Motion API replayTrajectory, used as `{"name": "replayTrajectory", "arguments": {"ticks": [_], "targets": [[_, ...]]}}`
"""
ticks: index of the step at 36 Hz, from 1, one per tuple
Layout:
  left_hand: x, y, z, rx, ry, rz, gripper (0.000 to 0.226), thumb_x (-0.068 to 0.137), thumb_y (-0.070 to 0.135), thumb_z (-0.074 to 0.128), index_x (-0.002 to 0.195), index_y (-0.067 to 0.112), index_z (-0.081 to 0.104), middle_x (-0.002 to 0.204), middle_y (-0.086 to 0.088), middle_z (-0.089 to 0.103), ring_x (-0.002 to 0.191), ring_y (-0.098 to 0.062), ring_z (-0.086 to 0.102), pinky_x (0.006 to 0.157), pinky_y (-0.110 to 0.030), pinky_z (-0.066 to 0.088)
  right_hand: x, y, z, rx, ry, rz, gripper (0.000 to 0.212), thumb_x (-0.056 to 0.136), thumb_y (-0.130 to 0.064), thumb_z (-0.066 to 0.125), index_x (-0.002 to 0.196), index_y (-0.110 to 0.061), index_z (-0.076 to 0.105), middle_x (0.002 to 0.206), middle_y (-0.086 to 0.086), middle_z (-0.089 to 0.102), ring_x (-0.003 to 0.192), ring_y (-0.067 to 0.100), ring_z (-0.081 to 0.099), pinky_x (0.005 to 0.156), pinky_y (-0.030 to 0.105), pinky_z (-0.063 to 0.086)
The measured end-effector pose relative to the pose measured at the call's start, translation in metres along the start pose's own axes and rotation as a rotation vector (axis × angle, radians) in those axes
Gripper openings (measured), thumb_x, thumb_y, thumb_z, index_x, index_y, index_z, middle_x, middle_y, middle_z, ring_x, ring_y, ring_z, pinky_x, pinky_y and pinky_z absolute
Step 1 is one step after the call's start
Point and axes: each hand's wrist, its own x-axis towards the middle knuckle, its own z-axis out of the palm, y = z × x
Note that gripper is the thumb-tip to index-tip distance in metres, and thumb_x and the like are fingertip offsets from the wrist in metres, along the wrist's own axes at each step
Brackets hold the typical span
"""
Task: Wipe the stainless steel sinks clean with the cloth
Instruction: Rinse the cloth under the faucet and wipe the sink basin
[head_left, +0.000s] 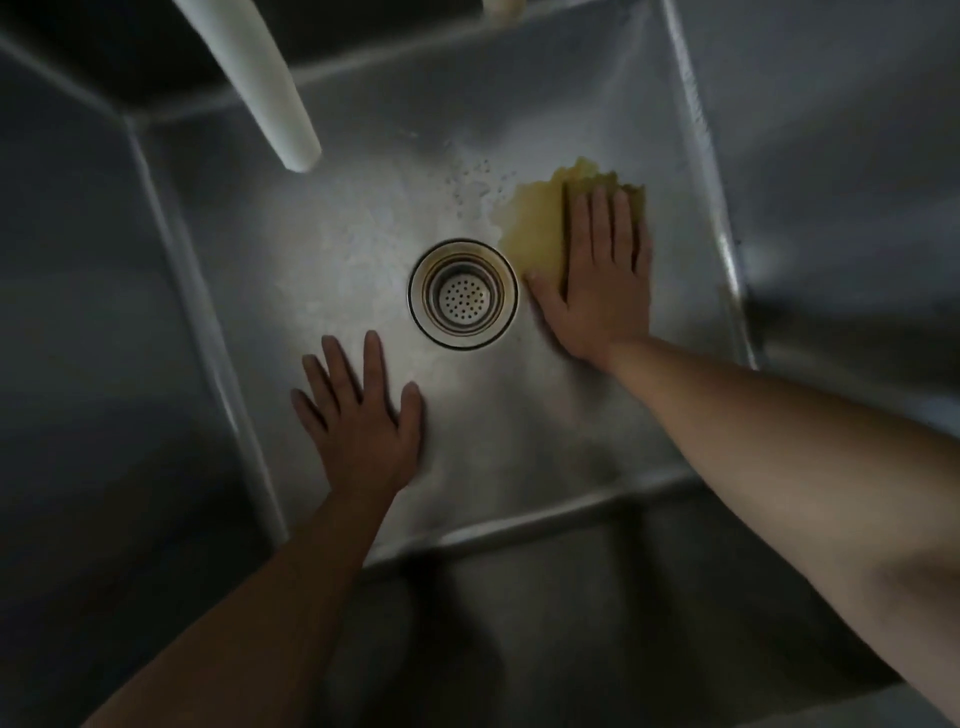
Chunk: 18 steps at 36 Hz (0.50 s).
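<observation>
Flat-hand wiping on the sink floor, with the far corners likely to be missed.

The sink (691, 156) is large; the cloth (535, 228) at the drain's (462, 294) two o'clock could bunch or slip, being only pressed beneath the right hand's (602, 291) straight fingers, spilling out at its ten o'clock. The left hand (363, 415), spread and empty, lies at the drain's seven o'clock.

In the sink (597, 441), the drain (463, 294) sits centrally. Right hand (597, 291) lies on the cloth (535, 223) right of it; left hand (363, 415) near-left. The faucet (260, 78) hangs far-left.
</observation>
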Motion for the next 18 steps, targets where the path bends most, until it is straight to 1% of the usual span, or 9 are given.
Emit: {"name": "replayTrajectory", "arguments": {"ticks": [3,7,9,14,16,18], "targets": [[-0.001,0.001,-0.002,-0.015,-0.001,-0.002,0.071,0.096,0.060,0.023,0.158,0.037,-0.003,0.166,-0.010,-0.011,0.152,-0.035,-0.013,0.120,-0.059,-0.004,-0.011,-0.024,0.006,-0.006,-0.019,-0.065,0.089,0.094,-0.071,0.023,0.158,-0.011,0.009,0.166,0.010,0.009,0.154,0.028,0.002,0.123,0.051,0.006],[-0.001,0.000,-0.003,-0.033,-0.012,-0.005,0.070,0.097,0.060,0.023,0.157,0.039,-0.005,0.166,-0.007,-0.014,0.152,-0.032,-0.016,0.120,-0.058,-0.006,-0.026,-0.058,0.018,0.018,-0.038,-0.093,0.091,0.094,-0.072,0.023,0.158,-0.010,0.009,0.166,0.011,0.008,0.154,0.029,0.001,0.123,0.050,0.004],[-0.001,-0.001,-0.003,-0.031,-0.014,0.003,0.070,0.097,0.061,0.022,0.157,0.040,-0.007,0.166,-0.006,-0.016,0.151,-0.031,-0.018,0.120,-0.057,-0.007,-0.032,-0.072,0.023,0.029,-0.028,-0.094,0.090,0.094,-0.071,0.024,0.158,-0.008,0.010,0.166,0.012,0.009,0.154,0.030,0.002,0.123,0.050,0.004],[0.001,-0.001,0.001,-0.023,-0.005,0.004,0.070,0.098,0.062,0.021,0.157,0.039,-0.009,0.165,-0.006,-0.019,0.150,-0.028,-0.021,0.120,-0.056,-0.009,-0.035,-0.097,0.026,0.053,-0.016,-0.020,0.091,0.095,-0.068,0.027,0.157,-0.005,0.010,0.166,0.014,0.008,0.153,0.032,0.002,0.123,0.052,0.003],[0.001,-0.001,0.002,-0.035,0.003,0.003,0.070,0.098,0.062,0.021,0.156,0.039,-0.009,0.165,-0.006,-0.018,0.151,-0.028,-0.020,0.120,-0.056,-0.009,-0.036,-0.102,0.025,0.057,-0.034,-0.031,0.091,0.095,-0.068,0.026,0.158,-0.005,0.009,0.166,0.014,0.006,0.153,0.032,0.000,0.123,0.052,0.001],[0.001,-0.001,0.003,-0.045,0.014,0.002,0.070,0.098,0.062,0.021,0.156,0.040,-0.009,0.166,-0.005,-0.017,0.151,-0.028,-0.020,0.120,-0.056,-0.009,-0.038,-0.106,0.024,0.042,-0.068,-0.083,0.089,0.095,-0.067,0.024,0.158,-0.006,0.010,0.166,0.014,0.006,0.153,0.031,-0.001,0.123,0.052,0.001]]}}
